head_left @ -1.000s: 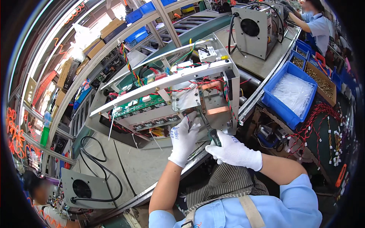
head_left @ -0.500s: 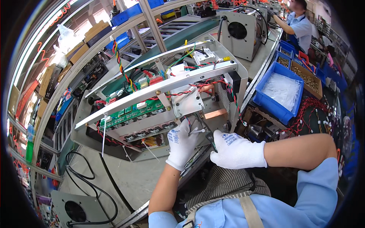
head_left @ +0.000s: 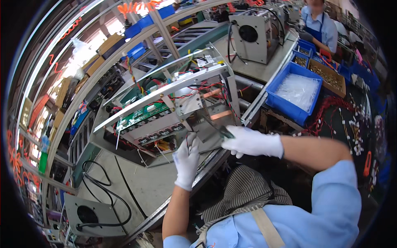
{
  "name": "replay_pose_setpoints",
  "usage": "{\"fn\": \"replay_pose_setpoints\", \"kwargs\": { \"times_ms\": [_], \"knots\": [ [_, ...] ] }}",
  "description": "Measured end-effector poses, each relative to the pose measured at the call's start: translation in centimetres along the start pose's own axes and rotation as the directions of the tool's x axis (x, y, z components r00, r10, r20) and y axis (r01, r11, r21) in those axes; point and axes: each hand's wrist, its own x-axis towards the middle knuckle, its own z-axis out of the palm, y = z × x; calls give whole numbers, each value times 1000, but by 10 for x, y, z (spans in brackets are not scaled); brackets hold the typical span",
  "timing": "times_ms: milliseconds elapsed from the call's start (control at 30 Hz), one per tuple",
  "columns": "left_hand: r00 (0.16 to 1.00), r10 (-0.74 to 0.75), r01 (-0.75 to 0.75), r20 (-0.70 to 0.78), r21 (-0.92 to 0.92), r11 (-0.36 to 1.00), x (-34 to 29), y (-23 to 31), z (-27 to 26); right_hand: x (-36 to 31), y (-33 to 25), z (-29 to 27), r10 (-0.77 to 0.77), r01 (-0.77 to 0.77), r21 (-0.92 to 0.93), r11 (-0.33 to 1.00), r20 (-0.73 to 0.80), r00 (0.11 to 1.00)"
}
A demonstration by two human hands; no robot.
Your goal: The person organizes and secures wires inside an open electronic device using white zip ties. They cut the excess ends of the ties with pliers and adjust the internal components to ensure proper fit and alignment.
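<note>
My left hand [head_left: 187, 162], in a white knitted glove, is closed at the front edge of an open metal chassis [head_left: 124, 151]. Thin dark and reddish wires [head_left: 189, 140] show at its pinched fingertips. To the right, my gloved right hand [head_left: 248, 141] is wrapped round a dark-handled tool [head_left: 224, 132]. Its slim shaft points up and left into the chassis, below a bare metal bracket [head_left: 188, 104]; blur hides the tip. Inside the chassis are a green circuit board [head_left: 142, 117], a copper bar [head_left: 220, 115] and twisted red and black wires. White cable ties [head_left: 164, 154] hang from its front.
A blue bin of clear plastic pieces [head_left: 295, 94] and a cardboard box of brass fasteners [head_left: 328, 78] stand right. Red wire bundles [head_left: 326, 118] lie nearby. Fan-fitted units [head_left: 250, 39] stand behind and at lower left. A co-worker [head_left: 320, 27] is at far right.
My hands have drawn apart, the left lower and leftward, the right still round the tool. A white tie end seen between them earlier no longer shows. The whole view has shifted.
</note>
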Motion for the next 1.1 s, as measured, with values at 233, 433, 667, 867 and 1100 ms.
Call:
{"fn": "replay_pose_setpoints", "kwargs": {
  "times_ms": [233,433,667,867,1100],
  "knots": [
    [936,-315,350,160,-306,885,-30,34,-15,-12,47,12,-346,184,-520,834,-234,909],
    [924,-344,381,165,-354,854,-25,44,-1,-16,36,4,-301,166,-577,800,-145,943],
    [948,-277,316,159,-596,739,-31,65,-29,-128,43,-100,13,17,-167,986,177,984],
    [914,-207,404,350,-839,365,-21,82,-5,-226,162,-211,156,-154,86,984,-829,537],
    [917,-300,362,263,-863,351,-14,92,5,-247,327,-362,-406,-866,-280,414,-908,99]
  ]
}}
